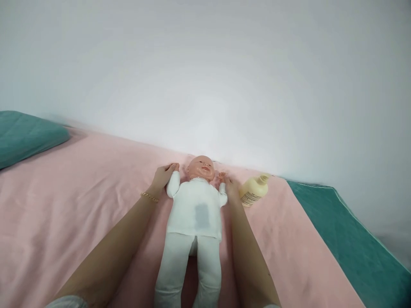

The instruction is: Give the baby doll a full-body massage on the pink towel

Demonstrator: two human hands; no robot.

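A baby doll (195, 205) in a white top and white trousers lies on its back, head toward the wall. Both its arms are bent upward beside its head. The fingers of my left hand (163, 175) are closed around the doll's hand on the left side. On the other side, my right hand (232, 187) grips the doll's other arm near the wrist, and the doll's small fingers stick up above it. A gold bracelet (150, 197) circles my left wrist. Just right of my right hand is a pale yellow pump bottle (255, 191), partly hidden by that hand.
Pink cloth (105, 184) with soft wrinkles covers the surface under the doll. A folded green pad or cushion (28, 134) lies at the far left. Green fabric (349, 235) borders the right side. A plain white wall (205, 77) rises behind the doll's head.
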